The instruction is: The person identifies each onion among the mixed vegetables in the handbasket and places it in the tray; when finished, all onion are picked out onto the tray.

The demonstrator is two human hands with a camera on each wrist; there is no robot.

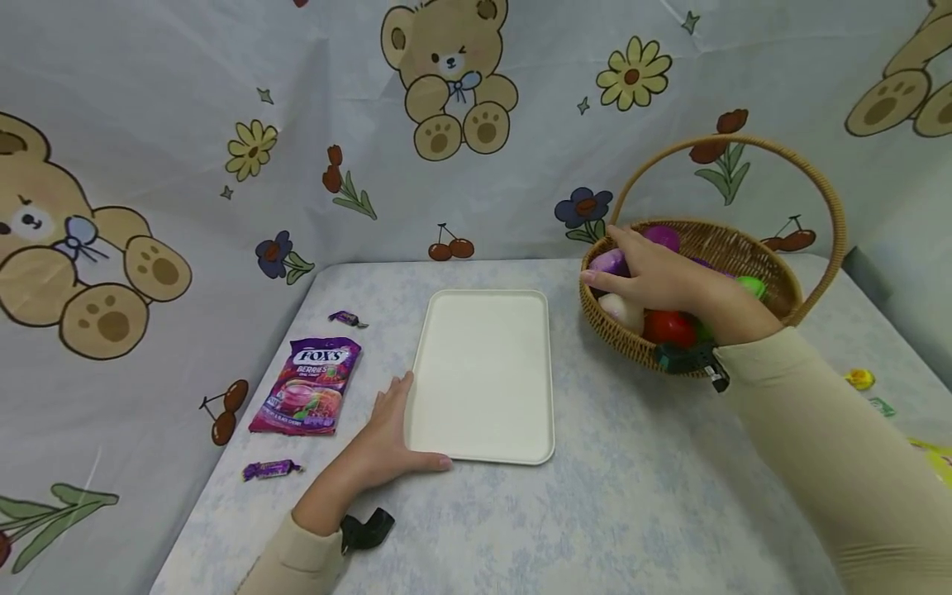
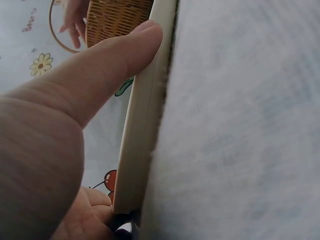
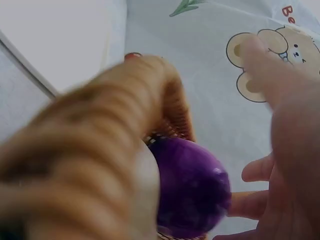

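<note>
On the table, centrally, a tray, with the left hand at its near left corner. Farther left, a Fox's candy bag between a far candy and a near candy. Right of the tray, a wicker basket, with eggplant and tomato inside, under or beside the right hand. Behind, a cloth backdrop.

Candy bag between two wrapped sweets

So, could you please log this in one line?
left hand: touching white tray; right hand: at wicker basket; FOX'S candy bag: left of tray
</note>
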